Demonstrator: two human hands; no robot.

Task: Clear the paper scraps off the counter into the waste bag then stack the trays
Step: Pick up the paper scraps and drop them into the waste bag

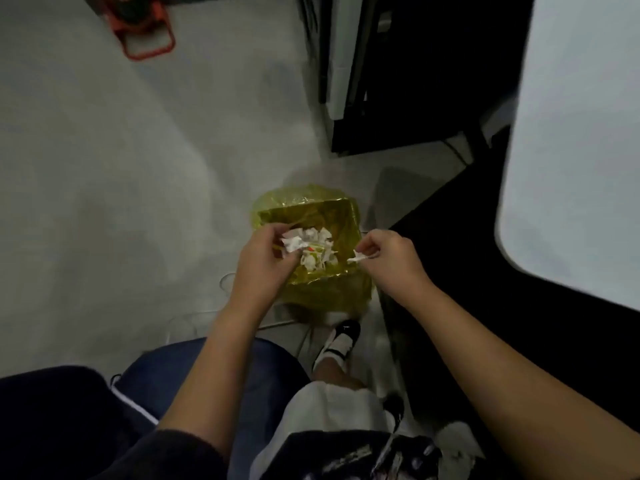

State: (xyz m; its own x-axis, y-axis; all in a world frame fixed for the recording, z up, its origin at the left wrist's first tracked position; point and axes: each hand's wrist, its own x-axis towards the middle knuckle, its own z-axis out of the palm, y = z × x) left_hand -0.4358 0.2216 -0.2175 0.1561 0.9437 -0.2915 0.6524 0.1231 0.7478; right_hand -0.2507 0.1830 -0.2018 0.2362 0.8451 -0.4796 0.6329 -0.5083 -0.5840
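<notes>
Head view, looking straight down at a pale floor. A yellow waste bag (pixel 310 233), lining a small square bin, stands on the floor just ahead of the person's feet; white paper scraps (pixel 317 252) with a bit of orange already lie inside it. Both hands are over the bag's opening. The left hand (pixel 265 263) has its grip curled round a crumpled white scrap (pixel 292 242), held above the bag's near-left edge. The right hand (pixel 391 258) pinches a thin white strip of paper (pixel 360 259) between thumb and fingertips, at the bag's right rim. At far right a pale desk (pixel 571 150) edge runs through the frame; no scraps show on the part in view. An orange object (pixel 145 26) sits on the floor at top left.

Judged from this, the clearing step is well under way: some scraps are in the bag, two handfuls remain to be dropped. No trays are visible, so the stacking appears not yet begun.
</notes>
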